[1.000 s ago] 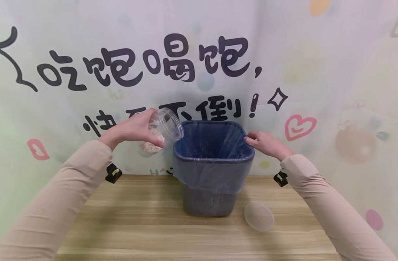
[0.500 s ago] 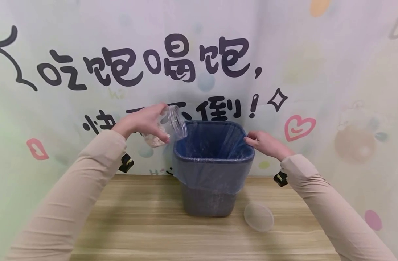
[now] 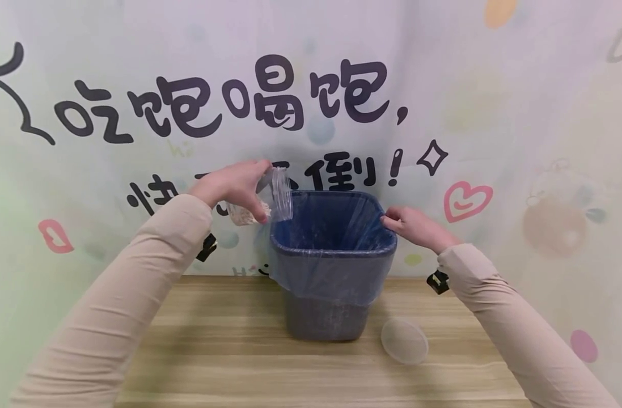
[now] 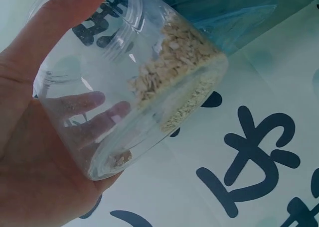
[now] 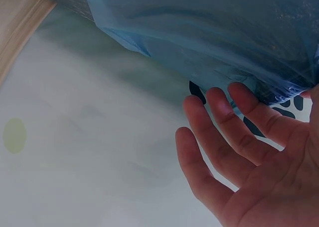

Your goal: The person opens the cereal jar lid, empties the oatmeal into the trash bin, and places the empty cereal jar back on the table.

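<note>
My left hand (image 3: 237, 182) grips a clear plastic jar (image 3: 282, 195), tipped on its side with its uncovered mouth over the left rim of a dark trash bin (image 3: 326, 323). Oats (image 4: 182, 53) lie in the jar toward its base, as the left wrist view shows. A translucent blue bag (image 3: 328, 277) lines the bin and folds down over its outside. At the bin's right rim, my right hand (image 3: 418, 226) holds the edge between thumb and fingers. Several fingers (image 5: 219, 142) of that hand extend loosely beside the bag in the right wrist view.
A round translucent lid (image 3: 405, 341) lies on the wooden table (image 3: 229, 362), right of the bin's foot. Close behind the bin hangs a pale backdrop (image 3: 520, 113) with large black characters and coloured drawings.
My left hand has moved right, bringing the jar to the bin's rim and tilting it further toward horizontal. The right hand stays at the rim.
</note>
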{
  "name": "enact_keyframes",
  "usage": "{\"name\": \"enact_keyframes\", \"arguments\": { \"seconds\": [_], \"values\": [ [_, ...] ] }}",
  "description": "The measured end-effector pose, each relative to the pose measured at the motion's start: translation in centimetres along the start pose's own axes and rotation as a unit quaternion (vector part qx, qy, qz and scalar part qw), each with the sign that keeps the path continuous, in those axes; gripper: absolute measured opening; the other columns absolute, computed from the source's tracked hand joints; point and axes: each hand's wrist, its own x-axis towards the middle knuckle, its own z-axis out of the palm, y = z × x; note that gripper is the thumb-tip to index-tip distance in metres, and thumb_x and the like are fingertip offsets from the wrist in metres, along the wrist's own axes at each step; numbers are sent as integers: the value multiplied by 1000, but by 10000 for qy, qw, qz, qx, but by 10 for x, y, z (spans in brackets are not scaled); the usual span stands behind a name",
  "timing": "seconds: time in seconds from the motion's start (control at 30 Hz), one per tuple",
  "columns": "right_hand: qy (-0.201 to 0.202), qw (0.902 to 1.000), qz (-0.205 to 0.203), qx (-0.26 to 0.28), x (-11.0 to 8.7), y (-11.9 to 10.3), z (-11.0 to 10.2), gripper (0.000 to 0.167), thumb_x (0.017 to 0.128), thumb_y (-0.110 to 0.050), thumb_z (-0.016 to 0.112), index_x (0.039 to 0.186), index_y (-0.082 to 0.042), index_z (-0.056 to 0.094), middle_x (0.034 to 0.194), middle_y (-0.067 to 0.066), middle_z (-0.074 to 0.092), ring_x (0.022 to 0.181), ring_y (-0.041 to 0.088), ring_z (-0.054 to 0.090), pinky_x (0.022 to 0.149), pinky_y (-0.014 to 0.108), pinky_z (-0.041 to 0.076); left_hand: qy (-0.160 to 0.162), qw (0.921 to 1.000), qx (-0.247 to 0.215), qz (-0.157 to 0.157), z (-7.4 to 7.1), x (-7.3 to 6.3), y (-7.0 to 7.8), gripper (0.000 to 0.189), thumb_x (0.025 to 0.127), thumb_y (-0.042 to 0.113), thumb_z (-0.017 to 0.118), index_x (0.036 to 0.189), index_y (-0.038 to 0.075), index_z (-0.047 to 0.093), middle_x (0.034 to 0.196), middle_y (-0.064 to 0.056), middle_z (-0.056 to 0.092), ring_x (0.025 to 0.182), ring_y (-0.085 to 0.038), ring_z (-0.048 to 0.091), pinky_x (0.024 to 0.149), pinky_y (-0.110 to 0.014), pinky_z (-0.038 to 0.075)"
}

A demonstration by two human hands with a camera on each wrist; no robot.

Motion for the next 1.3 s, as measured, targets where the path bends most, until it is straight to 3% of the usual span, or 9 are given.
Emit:
{"name": "enact_keyframes", "arguments": {
  "seconds": [0.33,0.63,0.97,1.3],
  "values": [
    [15,10000,36,-14,0,-1,1,27,99,-17,50,99,7,62,85,12,64,78,27,56,74,44,48,-192,9986,360,-329,-4,1,9,85,63,21,86,132,-1,40,116,-20,52,103,-33,50,89,-48,44],
    [52,10000,5,16,1,0,1,25,98,-16,51,93,5,63,81,9,61,74,24,54,69,38,45,-301,9975,557,-315,-6,6,13,85,64,20,87,132,0,41,120,-19,53,107,-33,51,92,-48,43],
    [89,10000,-27,21,0,0,0,24,98,-17,52,90,3,63,77,6,59,71,22,52,66,35,43,-523,9917,1119,-345,-7,14,18,98,65,24,88,142,-1,33,130,-23,49,119,-37,47,99,-48,39],
    [100,9999,-41,57,0,-1,0,24,98,-17,52,85,1,62,73,4,57,68,20,51,64,33,41,-513,9915,1090,-487,-7,16,19,102,63,24,90,144,2,32,133,-22,46,119,-37,46,101,-50,38]
  ]
}}
